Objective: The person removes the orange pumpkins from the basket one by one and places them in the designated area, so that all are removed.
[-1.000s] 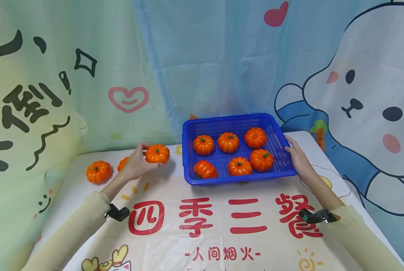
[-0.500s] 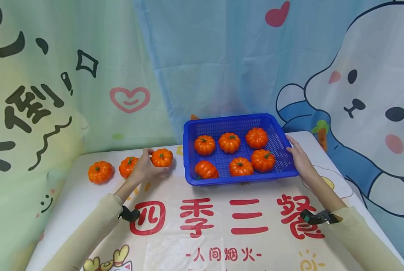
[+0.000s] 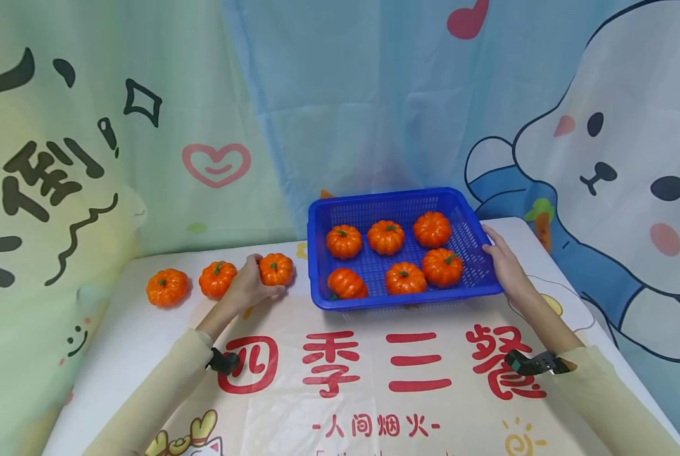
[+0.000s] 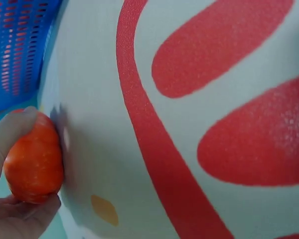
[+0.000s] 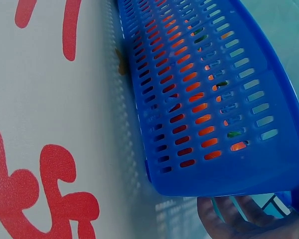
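Observation:
My left hand [image 3: 251,286] holds a small orange pumpkin [image 3: 276,270] at the table, just left of the blue basket [image 3: 311,253]. In the left wrist view, the thumb lies along one side of this pumpkin [image 4: 35,159] and fingertips are on the other. Two more pumpkins stand in line to its left: a near one [image 3: 217,280] and an outer one [image 3: 168,288]. Several pumpkins lie inside the basket, one of them tipped on its side [image 3: 347,284]. My right hand [image 3: 506,266] grips the basket's right end, fingers [image 5: 229,214] showing beyond its wall in the right wrist view.
A printed cloth [image 3: 374,354] with red characters covers the table. Behind the table hangs a cartoon curtain [image 3: 346,126], close to the basket's rear edge. A thin line [image 3: 562,285] curves over the table at right, beside my right forearm.
My left hand has moved right and slightly down, bringing its pumpkin from above the table to its surface. The middle pumpkin has come into fuller view. My right hand and the basket have stayed put.

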Available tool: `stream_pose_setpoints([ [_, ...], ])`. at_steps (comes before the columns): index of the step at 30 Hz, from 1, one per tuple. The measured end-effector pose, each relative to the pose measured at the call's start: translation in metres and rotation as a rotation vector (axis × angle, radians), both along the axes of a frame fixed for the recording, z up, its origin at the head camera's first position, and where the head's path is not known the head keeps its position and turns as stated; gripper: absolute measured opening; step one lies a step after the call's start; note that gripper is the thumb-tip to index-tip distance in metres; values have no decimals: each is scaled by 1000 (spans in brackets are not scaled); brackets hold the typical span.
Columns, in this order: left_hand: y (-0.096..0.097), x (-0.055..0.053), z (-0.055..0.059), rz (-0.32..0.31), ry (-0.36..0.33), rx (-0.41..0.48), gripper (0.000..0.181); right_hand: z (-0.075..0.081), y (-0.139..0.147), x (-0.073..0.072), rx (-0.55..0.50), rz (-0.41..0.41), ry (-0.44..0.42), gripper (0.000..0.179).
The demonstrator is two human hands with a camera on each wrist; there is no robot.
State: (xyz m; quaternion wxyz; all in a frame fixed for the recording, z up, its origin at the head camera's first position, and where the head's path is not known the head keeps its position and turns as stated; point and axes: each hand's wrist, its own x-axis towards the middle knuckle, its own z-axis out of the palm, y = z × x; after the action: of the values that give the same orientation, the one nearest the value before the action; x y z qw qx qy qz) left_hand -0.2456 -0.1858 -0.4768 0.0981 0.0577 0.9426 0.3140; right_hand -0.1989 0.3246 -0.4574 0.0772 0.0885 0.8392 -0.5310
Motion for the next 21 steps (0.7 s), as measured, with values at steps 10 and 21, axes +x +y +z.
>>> stream_pose_setpoints([
  [10, -2, 17, 23, -86, -3, -3, 117, 2, -1, 0, 4, -15, 2, 56],
  [21, 6, 61, 51, -139, 52, 142, 105, 0, 0, -1, -4, -6, -7, 57],
])
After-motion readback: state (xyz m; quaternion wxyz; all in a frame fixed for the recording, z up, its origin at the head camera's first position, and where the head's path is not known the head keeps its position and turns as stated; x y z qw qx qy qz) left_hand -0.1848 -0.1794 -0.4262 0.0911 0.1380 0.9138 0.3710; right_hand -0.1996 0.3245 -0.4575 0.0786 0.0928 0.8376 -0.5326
